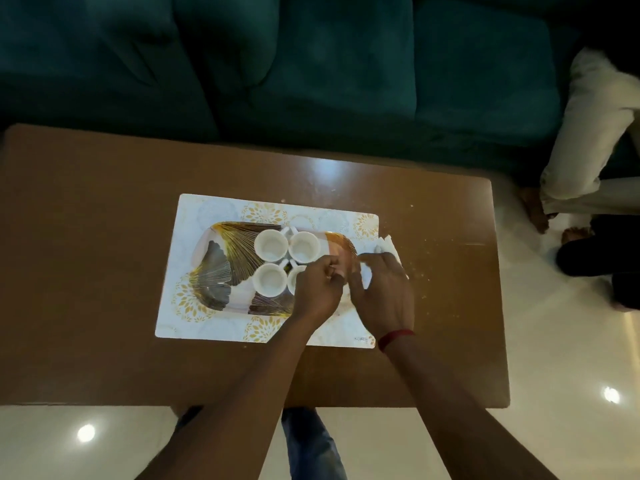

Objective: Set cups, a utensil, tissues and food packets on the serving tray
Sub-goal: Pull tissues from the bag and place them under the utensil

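1. At the left of the frame, the brown bench [86, 237] carries a white and gold placemat [187, 216], and the serving tray [221, 258] lies on the mat, patterned with gold and grey fans.
2. Toward the tray's middle stand four white cups in a tight square, handles turned inward: the upper-left cup [271, 244], the upper-right cup [304, 247], the lower-left cup [268, 279] and the lower-right cup [295, 277]. The last is half hidden under the left hand.
3. Centre frame, the left hand [317, 289] hovers over the tray's near right part with its fingers curled. I cannot tell whether its grip closes on anything; the fingertips are blurred and meet the other hand's thumb.
4. Just right of it, the right hand [384, 292] covers the tray's right end, its grip closed on the tissues [384, 245]. White paper shows between thumb and fingers and pokes out beyond the fingertips onto the bench. A red thread [394, 337] circles that wrist.
5. Along the top of the frame runs a dark teal sofa [311, 64], dim and hard to read.
6. At the right edge, another person's legs [588, 133] in pale trousers are cut off by the frame.
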